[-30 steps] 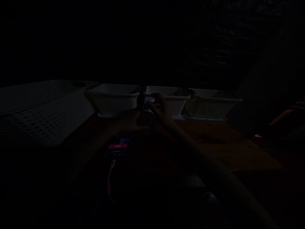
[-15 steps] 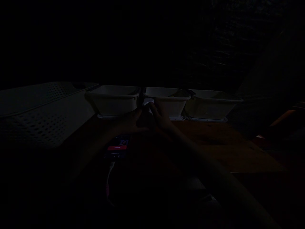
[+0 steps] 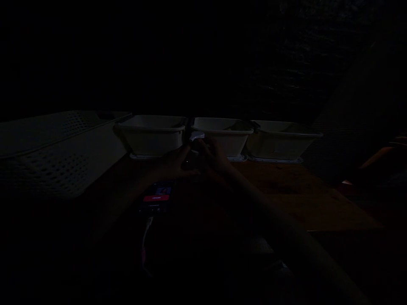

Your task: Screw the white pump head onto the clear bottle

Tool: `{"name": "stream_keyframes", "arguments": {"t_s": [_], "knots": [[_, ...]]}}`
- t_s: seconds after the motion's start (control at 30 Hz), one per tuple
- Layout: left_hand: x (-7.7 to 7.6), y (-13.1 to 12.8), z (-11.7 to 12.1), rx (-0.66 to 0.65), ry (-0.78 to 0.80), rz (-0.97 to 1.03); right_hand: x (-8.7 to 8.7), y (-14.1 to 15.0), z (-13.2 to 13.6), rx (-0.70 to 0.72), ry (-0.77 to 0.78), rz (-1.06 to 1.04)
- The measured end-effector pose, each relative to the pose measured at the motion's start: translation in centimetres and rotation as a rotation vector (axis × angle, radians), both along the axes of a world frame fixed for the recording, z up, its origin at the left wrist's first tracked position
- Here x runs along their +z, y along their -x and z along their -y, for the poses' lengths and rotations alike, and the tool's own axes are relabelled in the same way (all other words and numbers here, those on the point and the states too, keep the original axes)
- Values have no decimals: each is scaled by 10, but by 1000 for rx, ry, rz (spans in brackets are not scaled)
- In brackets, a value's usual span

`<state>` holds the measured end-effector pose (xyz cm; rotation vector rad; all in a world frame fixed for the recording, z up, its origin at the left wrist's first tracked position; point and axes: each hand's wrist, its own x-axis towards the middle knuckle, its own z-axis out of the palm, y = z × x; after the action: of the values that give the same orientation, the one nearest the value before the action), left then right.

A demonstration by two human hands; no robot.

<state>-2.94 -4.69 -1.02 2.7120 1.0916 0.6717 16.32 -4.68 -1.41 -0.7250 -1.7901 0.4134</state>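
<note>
The picture is very dark. Before me, over the wooden table, both hands meet at a small object with a pale, rounded top (image 3: 197,135); its lower part is dim, and I cannot make out its kind. My left hand (image 3: 173,166) curls round its lower part from the left, thumb and fingers on either side. From the right, my right hand (image 3: 218,157) has its fingers closed at the upper part, just below the pale top. Beneath my left wrist lies a phone (image 3: 156,198) with a lit screen and a pale cable (image 3: 146,228) plugged in.
Three pale plastic tubs, left (image 3: 152,142), middle (image 3: 237,142) and right (image 3: 276,146), stand in a row behind my hands. A perforated white basket (image 3: 104,146) stands at the left. The wooden table (image 3: 286,186) extends right. Another person's arm (image 3: 377,156) shows at far right.
The pale top has tilted slightly, and a small bright glint now shows on the object's lower part. My right hand's fingers have shifted a little. The picture on the phone screen differs.
</note>
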Motion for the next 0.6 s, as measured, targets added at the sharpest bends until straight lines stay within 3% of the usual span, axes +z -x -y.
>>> {"name": "stream_keyframes", "arguments": {"t_s": [0.33, 0.6], "knots": [[-6, 3, -13, -81, 69, 71, -4, -3, -6, -32, 2, 2], [-4, 1, -10, -123, 92, 110, -9, -3, -4, -24, 15, 30]]}}
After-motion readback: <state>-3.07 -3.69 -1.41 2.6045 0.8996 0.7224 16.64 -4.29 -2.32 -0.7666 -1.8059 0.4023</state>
